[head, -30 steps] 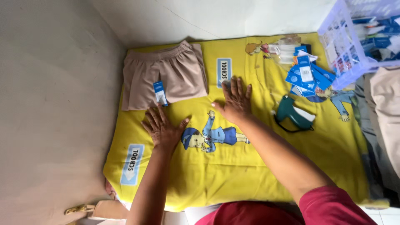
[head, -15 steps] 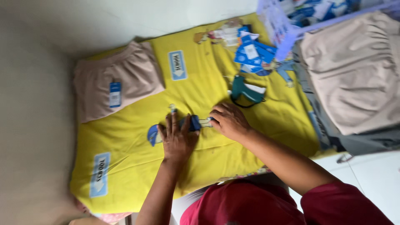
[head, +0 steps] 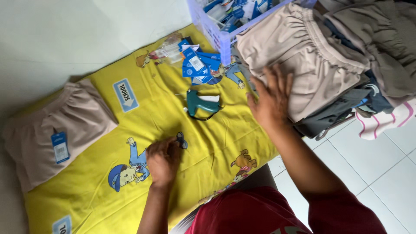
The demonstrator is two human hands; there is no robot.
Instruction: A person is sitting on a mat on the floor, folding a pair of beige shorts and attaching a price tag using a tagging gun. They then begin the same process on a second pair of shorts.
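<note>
a yellow cartoon-print cloth [head: 203, 143] covers the surface beside white floor tiles [head: 381, 169]. the right hand [head: 271, 102], fingers spread open, rests on the beige shorts [head: 312, 65]; left hand [head: 162, 160] curled, grip unclear. beyond the fingers, a lavender basket [head: 216, 34] holds blue tags.

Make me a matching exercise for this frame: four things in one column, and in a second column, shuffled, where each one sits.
Things:
1. Green tagging gun
2. Folded beige shorts with a blue tag
3. Right hand
4. Left hand

Places:
A. At the far left end of the yellow cloth
B. On the stack of beige garments at the right
C. Mid-cloth, below the loose blue tags
D. Resting on the cloth beside the printed cartoon child

Pairs: 1-C, 2-A, 3-B, 4-D
</note>
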